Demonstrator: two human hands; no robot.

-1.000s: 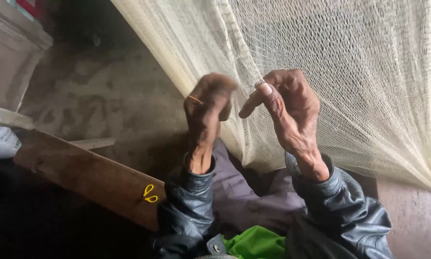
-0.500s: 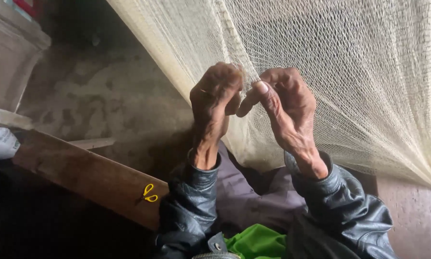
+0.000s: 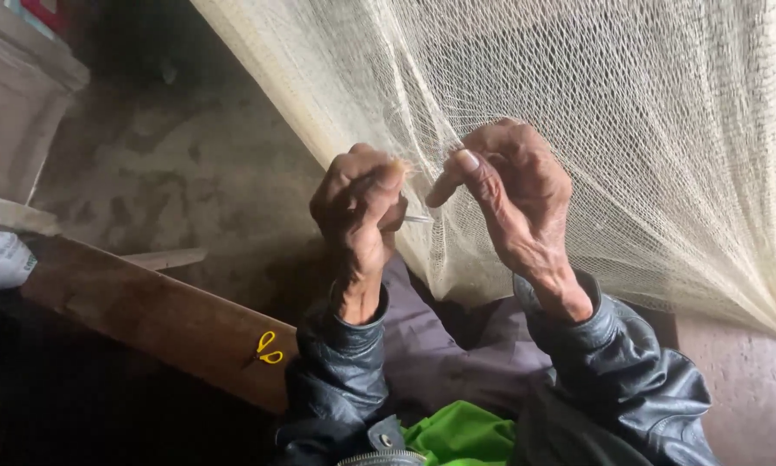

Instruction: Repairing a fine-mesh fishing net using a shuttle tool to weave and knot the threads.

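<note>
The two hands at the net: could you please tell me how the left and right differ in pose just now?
The left hand is curled into a closed fist, knuckles up, with a thin pale tool tip poking out beside it; the right hand is looser, its thumb stretched toward the left. The left hand sits slightly lower than the right. Both pinch the cream net and emerge from dark leather sleeves.

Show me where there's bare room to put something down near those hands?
The wooden plank is bare left of the yellow scissors. The concrete floor between plank and net is also free. It is crowded where the left hand and right hand pinch the mesh, and over the lap.
</note>
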